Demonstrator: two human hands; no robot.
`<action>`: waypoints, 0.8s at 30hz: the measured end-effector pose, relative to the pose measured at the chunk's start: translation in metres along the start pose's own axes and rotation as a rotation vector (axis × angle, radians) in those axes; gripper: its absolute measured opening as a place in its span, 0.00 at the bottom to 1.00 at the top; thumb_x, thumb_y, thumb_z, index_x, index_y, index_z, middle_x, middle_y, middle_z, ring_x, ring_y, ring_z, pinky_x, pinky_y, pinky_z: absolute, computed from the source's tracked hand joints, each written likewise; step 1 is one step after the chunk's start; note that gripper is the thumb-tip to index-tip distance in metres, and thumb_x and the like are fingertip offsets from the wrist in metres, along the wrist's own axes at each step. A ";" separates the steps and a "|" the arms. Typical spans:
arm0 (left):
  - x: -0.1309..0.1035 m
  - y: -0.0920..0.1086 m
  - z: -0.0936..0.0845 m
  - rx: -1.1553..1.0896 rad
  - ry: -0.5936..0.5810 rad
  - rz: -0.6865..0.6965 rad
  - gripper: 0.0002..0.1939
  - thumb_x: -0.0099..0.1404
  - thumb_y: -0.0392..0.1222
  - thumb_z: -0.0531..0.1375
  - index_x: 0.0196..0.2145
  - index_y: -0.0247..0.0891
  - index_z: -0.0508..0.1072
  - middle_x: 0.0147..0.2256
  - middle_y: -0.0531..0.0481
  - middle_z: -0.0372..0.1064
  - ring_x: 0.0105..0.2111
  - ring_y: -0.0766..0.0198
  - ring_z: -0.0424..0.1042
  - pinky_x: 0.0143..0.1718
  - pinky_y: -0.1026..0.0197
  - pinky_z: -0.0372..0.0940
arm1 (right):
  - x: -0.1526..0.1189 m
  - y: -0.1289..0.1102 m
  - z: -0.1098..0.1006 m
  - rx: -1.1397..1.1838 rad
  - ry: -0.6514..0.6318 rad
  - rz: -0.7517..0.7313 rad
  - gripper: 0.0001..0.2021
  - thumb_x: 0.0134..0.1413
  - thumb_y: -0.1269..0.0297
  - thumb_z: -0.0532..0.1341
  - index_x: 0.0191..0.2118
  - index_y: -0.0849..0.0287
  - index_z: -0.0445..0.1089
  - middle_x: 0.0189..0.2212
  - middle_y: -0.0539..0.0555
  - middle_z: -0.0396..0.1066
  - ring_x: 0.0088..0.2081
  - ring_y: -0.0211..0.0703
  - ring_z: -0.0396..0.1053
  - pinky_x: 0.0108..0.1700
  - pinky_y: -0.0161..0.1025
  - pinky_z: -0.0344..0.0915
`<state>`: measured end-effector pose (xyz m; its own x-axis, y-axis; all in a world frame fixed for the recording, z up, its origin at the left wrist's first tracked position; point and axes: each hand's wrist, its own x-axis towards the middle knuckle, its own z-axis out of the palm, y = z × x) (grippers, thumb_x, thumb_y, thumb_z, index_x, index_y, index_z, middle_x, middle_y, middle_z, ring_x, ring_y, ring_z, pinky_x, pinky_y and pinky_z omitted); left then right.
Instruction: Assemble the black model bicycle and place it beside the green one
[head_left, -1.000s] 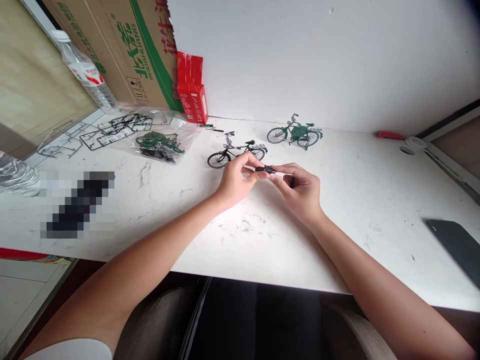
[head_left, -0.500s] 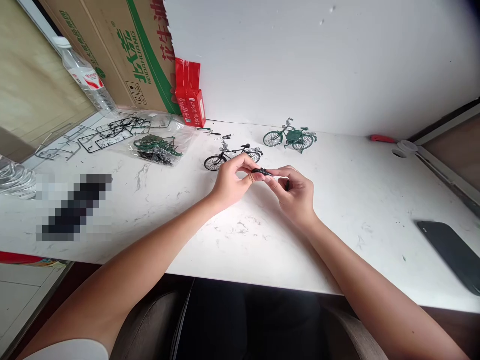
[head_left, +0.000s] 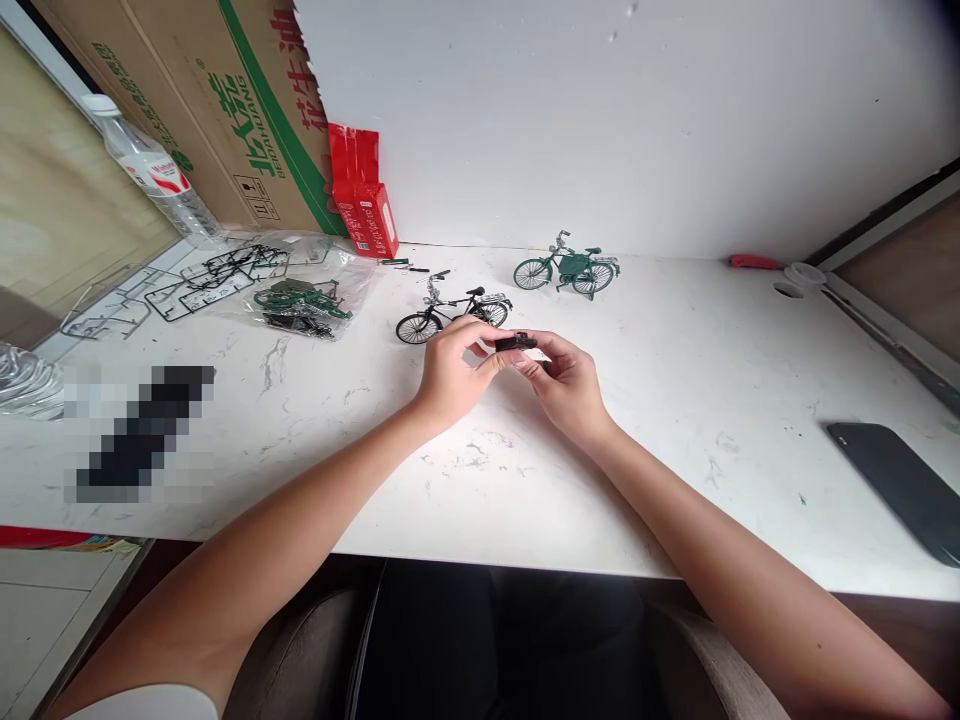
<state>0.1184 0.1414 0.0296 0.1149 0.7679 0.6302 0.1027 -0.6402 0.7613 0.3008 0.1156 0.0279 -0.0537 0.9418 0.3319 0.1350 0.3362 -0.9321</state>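
A small black part is pinched between my two hands above the table. My left hand is closed on its left end with thumb and fingers. My right hand grips its right side, and a bit of something dark shows between the curled fingers. Just behind my left hand stands a black model bicycle, partly covered by the fingers. Farther back and to the right, a green model bicycle stands upright.
On the white table, a clear bag of green and black parts lies left, beside black sprue frames. A red packet, bottle and carton stand behind. A black case lies right.
The view has shifted a little. The black part has been turned between my fingers, and my right hand has come closer to my left.
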 end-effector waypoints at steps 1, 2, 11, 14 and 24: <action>0.000 0.000 0.000 0.007 -0.005 0.006 0.14 0.67 0.53 0.75 0.41 0.41 0.85 0.39 0.46 0.80 0.40 0.60 0.77 0.39 0.59 0.71 | 0.000 0.000 0.001 -0.009 0.010 0.001 0.21 0.62 0.42 0.73 0.51 0.51 0.81 0.52 0.57 0.84 0.54 0.54 0.80 0.50 0.49 0.79; 0.000 -0.001 0.000 0.008 -0.010 0.018 0.13 0.67 0.53 0.75 0.40 0.41 0.85 0.39 0.46 0.79 0.40 0.60 0.77 0.38 0.59 0.71 | -0.001 0.001 0.001 -0.014 0.024 0.001 0.21 0.61 0.41 0.73 0.49 0.52 0.81 0.50 0.57 0.85 0.52 0.53 0.81 0.49 0.49 0.79; 0.000 0.000 0.000 0.030 -0.030 0.096 0.14 0.65 0.53 0.76 0.36 0.40 0.83 0.43 0.43 0.81 0.46 0.56 0.76 0.35 0.60 0.67 | -0.002 0.010 -0.003 -0.037 -0.001 0.012 0.26 0.58 0.35 0.73 0.37 0.53 0.70 0.33 0.51 0.77 0.34 0.44 0.72 0.39 0.43 0.68; -0.001 -0.002 0.002 0.033 -0.044 0.095 0.14 0.65 0.53 0.76 0.35 0.40 0.83 0.40 0.43 0.82 0.44 0.57 0.76 0.33 0.60 0.65 | -0.002 0.012 -0.004 -0.064 -0.006 0.007 0.26 0.59 0.34 0.72 0.36 0.54 0.69 0.32 0.51 0.76 0.34 0.43 0.70 0.39 0.43 0.66; 0.019 0.000 -0.032 0.365 -0.027 0.341 0.25 0.71 0.54 0.71 0.60 0.42 0.77 0.46 0.45 0.80 0.33 0.64 0.74 0.38 0.60 0.70 | -0.001 -0.001 -0.001 -0.044 0.058 0.071 0.22 0.60 0.39 0.73 0.40 0.55 0.77 0.39 0.55 0.80 0.33 0.43 0.67 0.33 0.40 0.60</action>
<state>0.0892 0.1568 0.0467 0.2275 0.5153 0.8263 0.3931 -0.8249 0.4062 0.3020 0.1143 0.0288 0.0149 0.9616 0.2741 0.1798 0.2671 -0.9468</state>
